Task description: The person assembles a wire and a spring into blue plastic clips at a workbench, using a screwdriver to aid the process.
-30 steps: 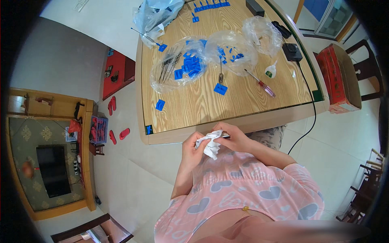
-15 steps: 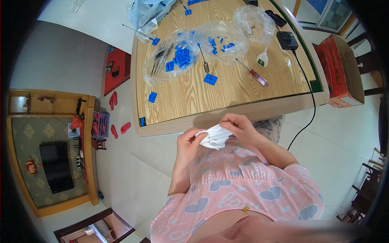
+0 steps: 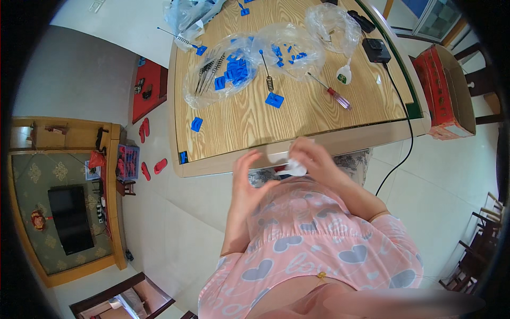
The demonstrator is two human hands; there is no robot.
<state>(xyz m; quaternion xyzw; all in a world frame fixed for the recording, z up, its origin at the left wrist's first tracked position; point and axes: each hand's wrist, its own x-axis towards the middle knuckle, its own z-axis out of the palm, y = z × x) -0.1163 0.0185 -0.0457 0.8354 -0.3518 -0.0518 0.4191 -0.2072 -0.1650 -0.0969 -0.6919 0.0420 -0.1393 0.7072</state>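
A crumpled white tissue or cloth (image 3: 295,169) hangs from the closed fingers of my right hand (image 3: 316,164), just off the table's near edge. It is smeared by motion. To its left, my left hand (image 3: 245,183) is raised with thumb and fingers apart, holding nothing. Closest to the hands on the table (image 3: 228,138) lies a blue square piece (image 3: 274,100) joined to a spring and a thin rod. A screwdriver (image 3: 339,98) with a clear and red handle lies to its right. One loose blue piece (image 3: 196,124) sits near the left edge.
Clear plastic bags hold several blue parts (image 3: 237,70), dark springs and rods (image 3: 210,72). A white spoon-like item (image 3: 344,74) and a black box (image 3: 376,52) lie farther right. Its black cable (image 3: 413,139) drops over the edge. A red carton (image 3: 443,93) stands right of the table.
My left hand has let go of the white tissue or cloth and opened. My right hand has moved slightly up toward the table edge with it, now bunched and lower in the fingers.
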